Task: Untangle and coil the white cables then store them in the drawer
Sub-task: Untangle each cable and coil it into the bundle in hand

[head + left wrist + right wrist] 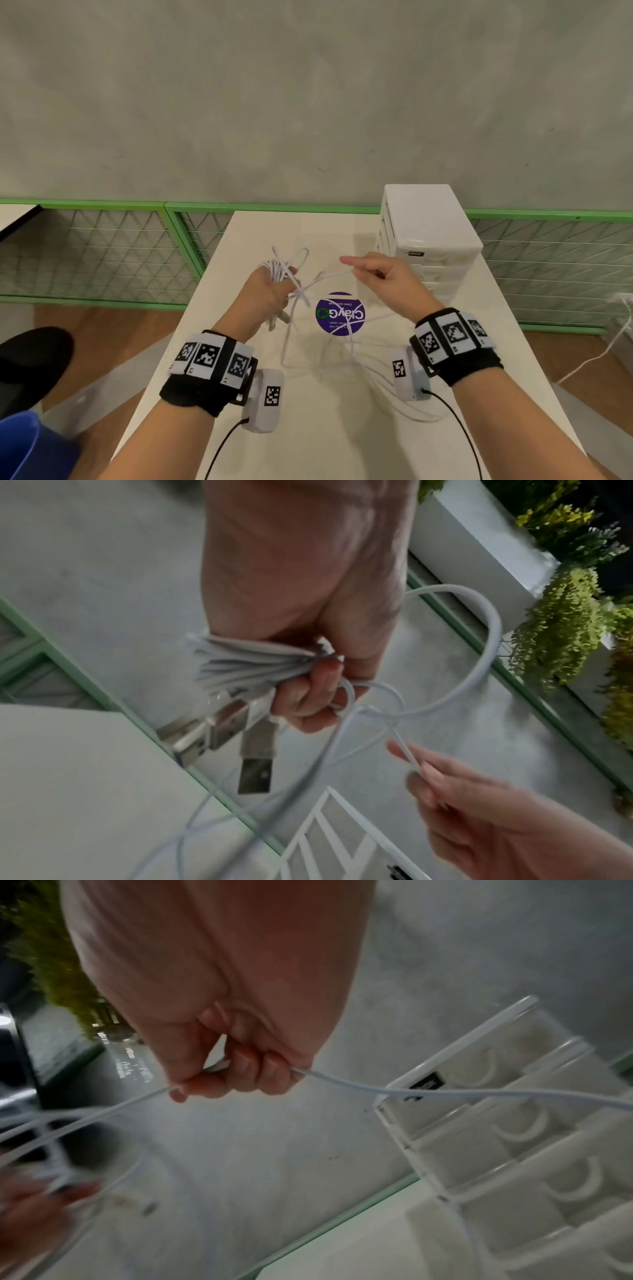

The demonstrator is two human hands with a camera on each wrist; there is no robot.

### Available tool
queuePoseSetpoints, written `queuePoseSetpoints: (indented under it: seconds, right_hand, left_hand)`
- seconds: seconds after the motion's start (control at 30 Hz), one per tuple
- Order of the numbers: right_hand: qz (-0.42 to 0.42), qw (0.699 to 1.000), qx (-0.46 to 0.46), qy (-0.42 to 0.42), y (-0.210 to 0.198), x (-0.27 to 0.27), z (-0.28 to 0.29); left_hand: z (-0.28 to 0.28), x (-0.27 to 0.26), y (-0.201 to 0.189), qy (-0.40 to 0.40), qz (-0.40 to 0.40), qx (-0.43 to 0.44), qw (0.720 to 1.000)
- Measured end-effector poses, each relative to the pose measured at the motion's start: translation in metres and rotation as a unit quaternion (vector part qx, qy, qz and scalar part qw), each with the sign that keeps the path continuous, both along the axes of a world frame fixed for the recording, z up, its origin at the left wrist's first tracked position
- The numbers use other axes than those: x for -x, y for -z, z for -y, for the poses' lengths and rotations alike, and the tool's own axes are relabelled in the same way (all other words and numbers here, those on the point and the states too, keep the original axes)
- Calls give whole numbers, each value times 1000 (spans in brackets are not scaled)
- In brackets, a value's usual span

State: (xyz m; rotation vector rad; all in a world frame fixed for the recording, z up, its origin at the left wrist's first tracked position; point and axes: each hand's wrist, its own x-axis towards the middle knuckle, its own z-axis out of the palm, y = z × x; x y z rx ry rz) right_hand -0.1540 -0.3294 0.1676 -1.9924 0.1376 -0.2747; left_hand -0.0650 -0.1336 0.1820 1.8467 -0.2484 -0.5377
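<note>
My left hand is raised over the white table and grips a bundle of white cable loops. In the left wrist view the same bundle is squeezed in my fingers, and several USB plugs hang below it. My right hand pinches a single white strand that runs left to the bundle; the right wrist view shows this strand passing through my curled fingers. More loose cable trails on the table between my wrists. The white drawer unit stands at the far right with all drawers closed.
A round purple sticker lies on the table under the cables. A green-framed mesh fence runs behind the table. A blue bin and a black chair are at the lower left. Another white cord lies on the floor at right.
</note>
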Motion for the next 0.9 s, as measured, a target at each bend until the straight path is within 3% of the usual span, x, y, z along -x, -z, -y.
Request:
queuePoseSetpoints:
  seconds: [0.07,0.17,0.23,0.3,0.4,0.47,0.57,0.7,0.83,0.9]
  right_hand:
    - [2,998,-19,58,1,7,22]
    - [5,976,-55,211,12,14,53]
    - [-57,952,9,299,28,17,67]
    - [-130,931,86,329,45,17,71]
    - [-106,947,159,259,54,9,53]
    - [-39,983,134,122,44,2,27]
    - [0,995,93,-32,17,-2,-13]
    - [-11,996,-77,-44,-5,-2,-31]
    - [0,999,25,-34,-6,-5,-28]
    - [-4,999,32,-6,-6,-5,-15]
  left_hand:
    - [-10,-6,-1,-8,1,-1,1000]
    - [-23,-16,0,-39,-14,18,999]
    - [-24,-18,2,-41,-18,26,999]
    - [-18,-16,3,-35,-10,25,999]
    - [-6,-8,2,-21,-10,42,999]
    - [2,-2,0,-14,-13,54,998]
    - [11,1,-2,-26,-3,68,997]
    - [13,-1,-2,-40,26,68,997]
    - [8,-6,2,-31,39,53,997]
    - [3,-11,4,-38,47,18,998]
